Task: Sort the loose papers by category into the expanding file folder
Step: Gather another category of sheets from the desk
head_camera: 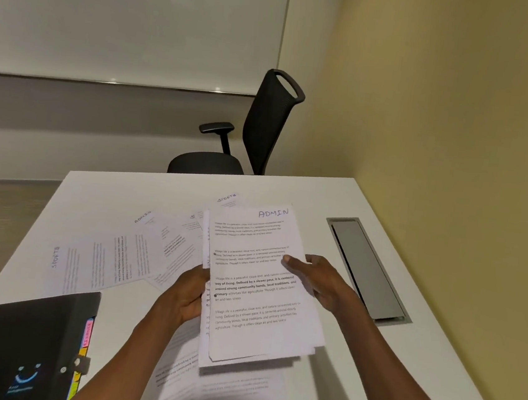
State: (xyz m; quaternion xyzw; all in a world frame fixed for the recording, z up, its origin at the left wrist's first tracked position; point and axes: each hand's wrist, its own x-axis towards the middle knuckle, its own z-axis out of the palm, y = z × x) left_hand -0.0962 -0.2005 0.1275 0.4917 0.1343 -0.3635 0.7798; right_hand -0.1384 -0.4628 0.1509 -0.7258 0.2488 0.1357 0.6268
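Nearest to us, the forearms reach in over a sheet point(179, 370) lying flat on the counter point(337, 201), just below the fingers. Up in front, we have a small stack of papers point(255, 296) lifted off the counter, top page marked "ADMIN" in handwriting. The left hand point(189, 296) grips the stack's left edge, fingers curled behind it and thumb side toward us; the right hand point(316, 278) holds the right edge with the thumb point(293, 263) pressed on the front and the other fingers hidden behind. We judge the 2-handed hold keeps the pages squared and the heading readable, so the category can be checked before filing.

Left of the left fingers and well apart, the expanding file folder point(30, 338) lies on the counter, black, with coloured tabs point(85, 340) showing at its edge; whether it is open we cannot tell. Beyond the left fingers, loose papers point(113, 259) fan across the counter, 2 headed "SPORTS" and 1 "ADMIN". We reckon sorting is at an early stage, with most sheets unfiled. Right of the right fingers sits a grey cable hatch point(369, 269); an office chair point(249, 139) stands beyond the counter.
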